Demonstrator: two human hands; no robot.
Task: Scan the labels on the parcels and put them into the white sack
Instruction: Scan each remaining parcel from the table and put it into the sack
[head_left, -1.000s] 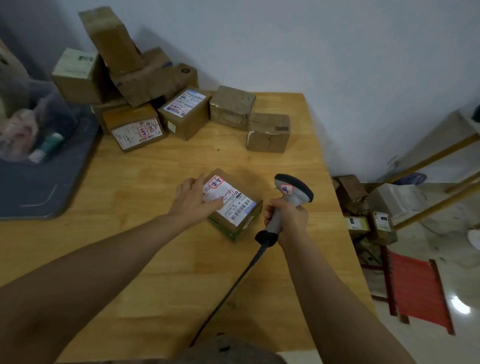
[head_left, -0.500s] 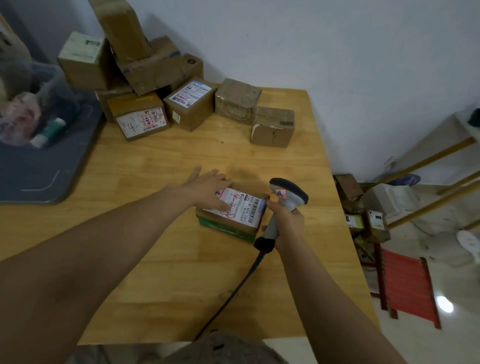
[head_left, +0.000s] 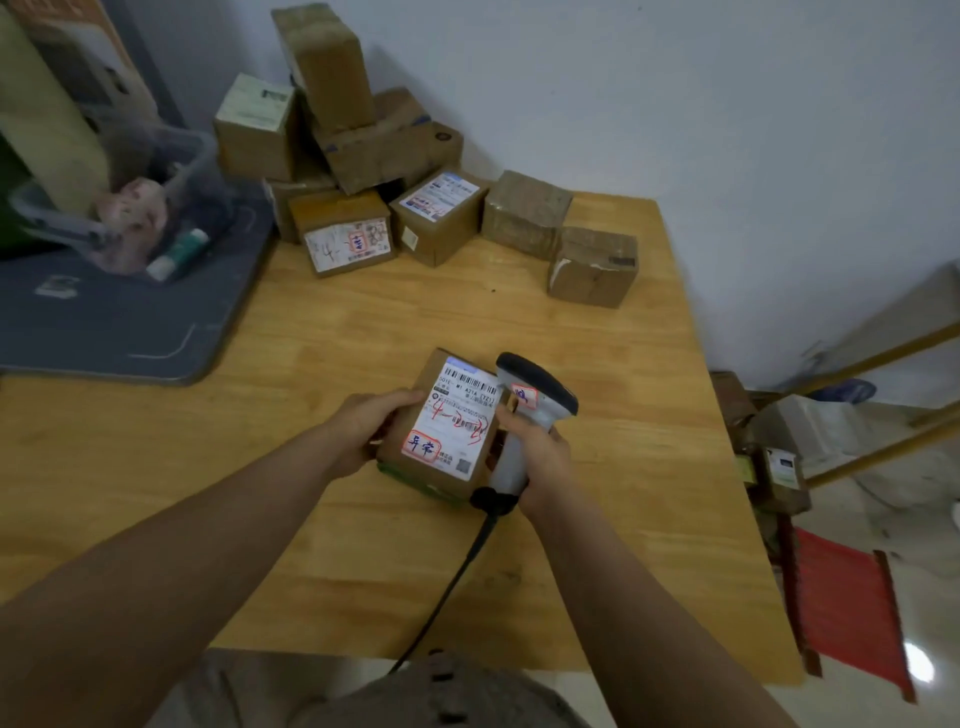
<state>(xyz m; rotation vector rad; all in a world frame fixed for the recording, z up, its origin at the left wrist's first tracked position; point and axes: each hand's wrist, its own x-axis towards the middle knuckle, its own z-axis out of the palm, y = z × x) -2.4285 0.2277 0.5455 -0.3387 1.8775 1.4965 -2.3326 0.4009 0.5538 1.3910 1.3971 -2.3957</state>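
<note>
A brown cardboard parcel sits at the middle of a wooden desk, near the front edge, its top tipped towards the viewer; whether its base touches the desk cannot be told. A white label covers most of the top, with barcodes, red handwriting and a red-edged sticker. The left hand grips the parcel's left side, fingers curled round its edge. The right hand is wrapped round the handle of a grey scanner, just right of the parcel and touching it, its dark head level with the label's far end. A black cable runs from the handle down off the front of the desk. At the far edge, against the wall, stands a pile of more cardboard parcels, two with labels facing up. Left of them a grey tray carries a clear bin. More boxes lie on the floor to the right.
</note>
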